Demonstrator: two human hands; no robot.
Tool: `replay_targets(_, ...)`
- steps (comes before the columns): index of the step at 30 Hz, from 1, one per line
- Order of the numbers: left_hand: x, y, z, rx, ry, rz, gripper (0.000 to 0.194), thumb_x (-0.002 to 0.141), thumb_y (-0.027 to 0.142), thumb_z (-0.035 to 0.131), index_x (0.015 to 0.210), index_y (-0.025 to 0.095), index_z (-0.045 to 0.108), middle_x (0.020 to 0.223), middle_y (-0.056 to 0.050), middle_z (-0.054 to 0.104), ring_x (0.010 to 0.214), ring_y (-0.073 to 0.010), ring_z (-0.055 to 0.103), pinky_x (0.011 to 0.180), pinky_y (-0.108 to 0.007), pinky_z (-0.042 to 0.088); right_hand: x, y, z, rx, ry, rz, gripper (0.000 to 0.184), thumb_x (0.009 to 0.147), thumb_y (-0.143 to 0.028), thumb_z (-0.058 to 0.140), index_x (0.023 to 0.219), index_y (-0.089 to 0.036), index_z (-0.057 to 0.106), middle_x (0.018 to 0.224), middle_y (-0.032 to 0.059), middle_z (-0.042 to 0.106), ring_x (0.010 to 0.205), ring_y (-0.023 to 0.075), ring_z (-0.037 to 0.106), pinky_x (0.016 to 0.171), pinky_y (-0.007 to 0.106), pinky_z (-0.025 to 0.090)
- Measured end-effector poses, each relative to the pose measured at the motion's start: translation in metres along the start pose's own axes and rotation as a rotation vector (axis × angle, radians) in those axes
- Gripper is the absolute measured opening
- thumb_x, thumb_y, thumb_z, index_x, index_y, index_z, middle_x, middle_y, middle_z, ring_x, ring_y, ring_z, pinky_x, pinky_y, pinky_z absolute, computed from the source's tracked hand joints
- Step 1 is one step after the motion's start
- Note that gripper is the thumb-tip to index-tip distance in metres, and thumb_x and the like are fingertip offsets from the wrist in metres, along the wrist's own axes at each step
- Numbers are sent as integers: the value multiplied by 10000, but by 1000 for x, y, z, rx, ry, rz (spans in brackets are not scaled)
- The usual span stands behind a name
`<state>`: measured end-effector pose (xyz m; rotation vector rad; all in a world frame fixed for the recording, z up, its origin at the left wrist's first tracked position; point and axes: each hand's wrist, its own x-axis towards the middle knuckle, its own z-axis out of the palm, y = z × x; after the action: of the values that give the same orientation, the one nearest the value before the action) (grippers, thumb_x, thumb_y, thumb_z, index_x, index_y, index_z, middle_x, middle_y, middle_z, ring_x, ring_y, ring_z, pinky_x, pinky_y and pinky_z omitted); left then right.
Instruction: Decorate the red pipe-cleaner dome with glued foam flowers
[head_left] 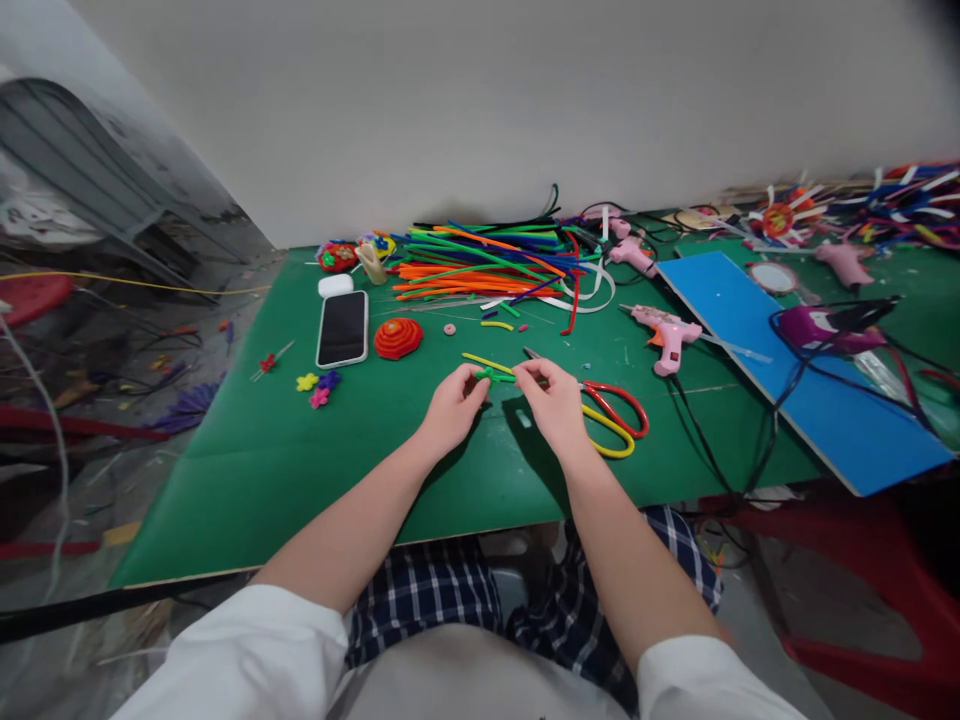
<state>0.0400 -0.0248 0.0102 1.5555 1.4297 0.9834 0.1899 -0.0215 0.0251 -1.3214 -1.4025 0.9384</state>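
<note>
Two-handed, pinching a small green piece (pixel 496 377) between closed fingertips of left hand (pixel 452 408) and right hand (pixel 555 402), holding it over the green counter (pixel 337 480), near the scissors (pixel 589 387)

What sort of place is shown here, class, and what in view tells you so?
Probably a small craft workshop: a bundle of coloured stems lies on the green table, with pink glue guns and scissors nearby, while the left hand and right hand hold a green piece.
</note>
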Motion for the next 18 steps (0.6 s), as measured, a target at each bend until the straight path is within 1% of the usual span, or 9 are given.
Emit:
replay_targets(3, 0, 0, 1, -27, 1, 13, 162, 775, 310, 514, 854, 172, 545, 653, 23, 564, 589, -109, 529, 578, -238, 431, -1, 1, 2, -4, -65, -30, 233, 773, -367, 511, 795, -173, 638, 744, 24, 659, 679, 149, 593, 624, 260, 454)
replay_targets(6, 1, -1, 2, -80, 14, 21, 180, 743, 313, 562, 841, 165, 591, 716, 7, 608, 610, -104, 541, 590, -230, 439, -2, 3, 5, -34, -141, -66, 212, 743, -348, 562, 839, -182, 651, 813, 31, 672, 729, 157, 607, 662, 270, 467)
replay_targets(9, 0, -1, 2, -115, 23, 14, 198, 750, 326, 555, 830, 161, 629, 750, -10, 646, 630, -113, 569, 608, -238, 454, -2, 5, 7, -83, -138, -87, 177, 734, -321, 577, 819, -190, 660, 795, 27, 677, 703, 157, 612, 672, 280, 472)
replay_targets(11, -1, 0, 2, -69, 39, 34, 208, 761, 330, 547, 839, 168, 653, 786, -21, 670, 684, -131, 596, 651, -254, 468, -3, 7, 7, -120, -108, -96, 161, 743, -311, 566, 801, -194, 660, 771, 23, 679, 688, 161, 615, 676, 288, 472)
replay_targets(14, -3, 1, 1, 65, 103, 82, 195, 761, 316, 558, 851, 188, 674, 840, -23, 690, 751, -148, 615, 713, -269, 472, -3, 10, 7, -195, -81, -109, 154, 753, -309, 551, 795, -200, 651, 750, 23, 675, 685, 171, 617, 679, 302, 472)
replay_targets(16, -4, 1, 1, 115, 127, 91, 183, 759, 309, 564, 851, 195, 675, 834, -18, 694, 742, -149, 621, 712, -267, 475, -3, 11, 7, -237, -96, -118, 153, 763, -299, 529, 801, -202, 641, 750, 26, 671, 688, 175, 616, 682, 309, 474)
replay_targets(18, -4, 1, 1, 122, 126, 91, 178, 760, 309, 563, 843, 195, 672, 808, -13, 694, 716, -145, 623, 694, -261, 480, -3, 11, 8, -254, -122, -131, 153, 771, -273, 506, 815, -199, 632, 764, 30, 668, 693, 172, 615, 686, 308, 476)
